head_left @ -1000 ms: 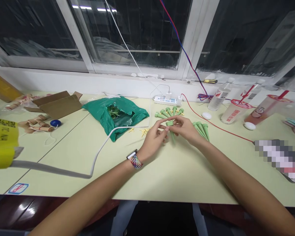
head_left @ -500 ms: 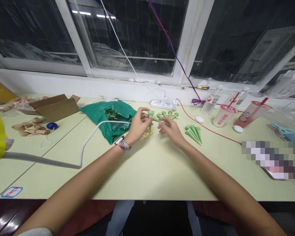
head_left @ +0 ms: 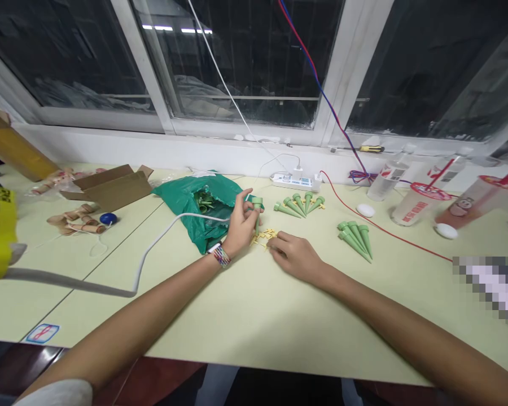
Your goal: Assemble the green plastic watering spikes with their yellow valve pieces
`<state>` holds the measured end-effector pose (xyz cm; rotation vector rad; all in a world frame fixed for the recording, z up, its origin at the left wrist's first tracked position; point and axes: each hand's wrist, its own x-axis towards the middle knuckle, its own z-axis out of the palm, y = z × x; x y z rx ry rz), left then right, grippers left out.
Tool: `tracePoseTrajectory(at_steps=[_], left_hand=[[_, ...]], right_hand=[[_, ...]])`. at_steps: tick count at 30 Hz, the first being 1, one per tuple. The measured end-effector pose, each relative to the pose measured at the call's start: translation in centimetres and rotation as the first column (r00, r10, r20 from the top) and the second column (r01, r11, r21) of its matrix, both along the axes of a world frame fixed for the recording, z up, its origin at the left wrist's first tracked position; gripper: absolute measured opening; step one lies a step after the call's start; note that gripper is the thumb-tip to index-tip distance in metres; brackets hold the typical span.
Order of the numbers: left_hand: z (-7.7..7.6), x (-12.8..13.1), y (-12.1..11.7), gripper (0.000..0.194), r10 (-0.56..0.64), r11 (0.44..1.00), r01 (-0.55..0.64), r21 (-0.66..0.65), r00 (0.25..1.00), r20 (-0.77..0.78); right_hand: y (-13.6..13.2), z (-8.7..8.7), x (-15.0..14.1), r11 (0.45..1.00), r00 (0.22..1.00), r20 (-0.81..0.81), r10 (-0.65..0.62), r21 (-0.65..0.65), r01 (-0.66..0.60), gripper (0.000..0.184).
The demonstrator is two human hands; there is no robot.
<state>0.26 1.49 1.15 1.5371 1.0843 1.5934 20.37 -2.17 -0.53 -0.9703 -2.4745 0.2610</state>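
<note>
My left hand (head_left: 240, 228) is closed around a green plastic watering spike (head_left: 257, 207), its wide cap upward. Just to the right, my right hand (head_left: 296, 255) has its fingers pinched down at a small heap of yellow plastic pieces (head_left: 266, 235). Whatever lies between those fingertips is hidden. Behind the hands, several green spikes (head_left: 298, 204) lie fanned out, with yellow pieces at some caps. A second group of green spikes (head_left: 356, 239) rests to the right of my right hand. Left of my left hand, a torn green plastic bag (head_left: 186, 194) shows more green parts inside.
A grey bent rod (head_left: 138, 270) crosses the left side. Behind it sit wooden toys (head_left: 78, 219), a blue ball (head_left: 108, 219) and an opened cardboard box (head_left: 114, 189). A power strip (head_left: 294, 181), a red cable (head_left: 389, 233), drink cups (head_left: 421, 204) and a bottle (head_left: 389, 177) stand toward the back.
My right hand has moved down from the raised spike to the yellow pieces, and the spike it touched now lies with the rear group. The view has shifted left.
</note>
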Motion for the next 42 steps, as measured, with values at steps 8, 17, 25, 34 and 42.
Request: tracePoseTrajectory(at_steps=[8,17,25,34,42], left_hand=[[-0.6,1.1,-0.4,0.033,-0.075,0.997,0.077,-0.028,0.995,0.060],[-0.7,1.2,-2.1,0.028,-0.111,0.994,0.111,0.012,0.994,0.006],[-0.2,1.5,-3.1,0.029,-0.158,0.987,0.150,-0.059,0.973,-0.167],[0.0,1.6,-3.2,0.029,-0.388,0.913,0.340,-0.224,0.893,-0.227],[0.2,1.8,-3.4,0.032,-0.407,0.888,0.357,-0.289,0.903,-0.136]], right_hand=[[0.2,0.1,0.6,0.990,0.992,-0.030,-0.125,-0.075,0.122,0.019],[0.5,-0.2,-0.2,0.947,0.951,-0.241,-0.191,-0.299,0.114,0.007],[0.9,-0.1,2.6,0.841,0.784,-0.560,-0.267,-0.533,-0.094,0.013],[0.5,-0.1,2.8,0.922,0.610,-0.761,-0.218,-0.366,-0.128,0.009],[0.7,-0.7,2.8,0.914,0.544,-0.813,-0.209,-0.360,-0.186,0.019]])
